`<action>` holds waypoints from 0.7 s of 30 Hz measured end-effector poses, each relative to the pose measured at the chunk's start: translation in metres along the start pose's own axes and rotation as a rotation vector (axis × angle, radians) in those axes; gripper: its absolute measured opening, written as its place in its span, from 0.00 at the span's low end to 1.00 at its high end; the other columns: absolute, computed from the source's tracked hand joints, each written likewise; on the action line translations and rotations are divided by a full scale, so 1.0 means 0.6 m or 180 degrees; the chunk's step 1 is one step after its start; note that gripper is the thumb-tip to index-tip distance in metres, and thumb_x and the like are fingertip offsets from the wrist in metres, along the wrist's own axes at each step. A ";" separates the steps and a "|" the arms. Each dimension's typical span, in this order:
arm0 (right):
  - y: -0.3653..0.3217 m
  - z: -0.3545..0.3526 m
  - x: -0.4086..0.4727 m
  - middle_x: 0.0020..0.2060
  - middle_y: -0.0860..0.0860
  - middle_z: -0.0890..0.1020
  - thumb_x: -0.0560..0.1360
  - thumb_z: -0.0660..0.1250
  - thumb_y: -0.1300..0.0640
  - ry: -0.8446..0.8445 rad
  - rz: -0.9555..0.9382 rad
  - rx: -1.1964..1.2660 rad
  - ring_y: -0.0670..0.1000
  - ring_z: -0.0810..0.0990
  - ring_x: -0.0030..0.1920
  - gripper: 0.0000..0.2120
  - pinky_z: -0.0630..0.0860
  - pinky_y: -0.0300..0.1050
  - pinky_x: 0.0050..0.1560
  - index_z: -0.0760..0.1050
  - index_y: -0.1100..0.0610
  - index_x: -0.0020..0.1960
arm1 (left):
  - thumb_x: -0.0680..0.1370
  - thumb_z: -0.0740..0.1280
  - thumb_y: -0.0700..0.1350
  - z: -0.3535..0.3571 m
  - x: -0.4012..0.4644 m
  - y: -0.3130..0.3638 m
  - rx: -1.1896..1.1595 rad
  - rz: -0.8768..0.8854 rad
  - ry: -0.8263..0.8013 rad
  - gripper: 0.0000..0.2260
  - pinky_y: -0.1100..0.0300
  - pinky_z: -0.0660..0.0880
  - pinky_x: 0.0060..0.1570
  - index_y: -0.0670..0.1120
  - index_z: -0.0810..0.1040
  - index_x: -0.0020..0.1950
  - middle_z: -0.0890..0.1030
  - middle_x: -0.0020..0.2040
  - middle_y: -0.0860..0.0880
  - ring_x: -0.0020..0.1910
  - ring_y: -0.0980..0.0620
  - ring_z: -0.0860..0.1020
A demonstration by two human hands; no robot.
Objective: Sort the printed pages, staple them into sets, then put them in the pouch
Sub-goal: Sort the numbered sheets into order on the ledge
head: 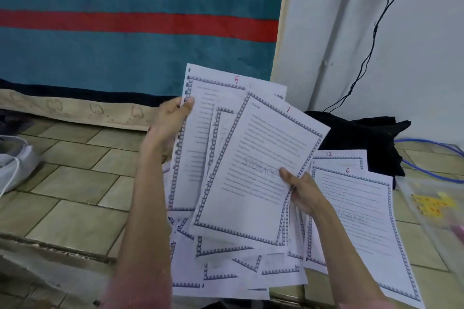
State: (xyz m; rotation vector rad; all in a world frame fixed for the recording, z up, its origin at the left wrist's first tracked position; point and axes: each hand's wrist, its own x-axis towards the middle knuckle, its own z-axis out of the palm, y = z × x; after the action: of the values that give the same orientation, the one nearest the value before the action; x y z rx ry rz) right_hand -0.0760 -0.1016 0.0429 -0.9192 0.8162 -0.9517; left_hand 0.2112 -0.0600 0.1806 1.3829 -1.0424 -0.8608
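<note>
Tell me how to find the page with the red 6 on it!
Look right of the fanned pages held in both hands, down on the tiled floor. Two pages lie there, overlapping. Page 6 is the nearer one on top, with a red 6 above its border; the page behind says 12.

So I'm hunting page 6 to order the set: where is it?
In the head view, page 6 lies on the floor at the right, just right of the right hand, overlapping page 12 behind it.
</note>
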 end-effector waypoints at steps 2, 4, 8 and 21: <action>-0.010 0.007 0.004 0.55 0.55 0.83 0.49 0.84 0.46 0.0005 -0.0053 0.0063 0.53 0.81 0.56 0.44 0.80 0.49 0.53 0.75 0.62 0.61 | 0.81 0.60 0.47 0.023 0.009 -0.030 -0.0358 -0.0537 -0.0293 0.12 0.58 0.80 0.36 0.40 0.77 0.56 0.85 0.42 0.47 0.41 0.48 0.84; -0.018 0.014 0.000 0.55 0.55 0.83 0.53 0.82 0.48 0.0031 -0.0046 0.0000 0.54 0.81 0.56 0.41 0.81 0.48 0.51 0.74 0.62 0.62 | 0.81 0.60 0.45 0.048 0.008 -0.053 -0.0471 -0.0851 -0.0336 0.12 0.61 0.78 0.31 0.39 0.75 0.58 0.85 0.41 0.44 0.35 0.51 0.84; -0.024 0.009 -0.008 0.50 0.52 0.83 0.69 0.73 0.63 0.0598 -0.0291 -0.0526 0.44 0.84 0.44 0.16 0.81 0.38 0.43 0.76 0.58 0.56 | 0.80 0.50 0.61 0.080 -0.004 -0.087 -0.1330 -0.0945 -0.0818 0.24 0.57 0.80 0.40 0.47 0.78 0.56 0.83 0.52 0.44 0.48 0.48 0.82; -0.097 0.009 -0.035 0.47 0.44 0.83 0.64 0.77 0.63 0.0746 -0.1281 -0.1546 0.39 0.83 0.46 0.17 0.79 0.34 0.46 0.78 0.52 0.50 | 0.66 0.78 0.43 0.109 -0.008 -0.076 -0.0069 0.0439 0.0267 0.24 0.64 0.78 0.46 0.43 0.75 0.59 0.82 0.51 0.51 0.49 0.56 0.80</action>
State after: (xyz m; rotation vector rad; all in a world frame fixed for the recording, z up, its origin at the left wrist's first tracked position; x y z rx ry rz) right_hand -0.0966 -0.0974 0.1013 -1.4475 1.1142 -1.2528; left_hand 0.1531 -0.0799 0.1292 1.3021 -1.0479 -0.7051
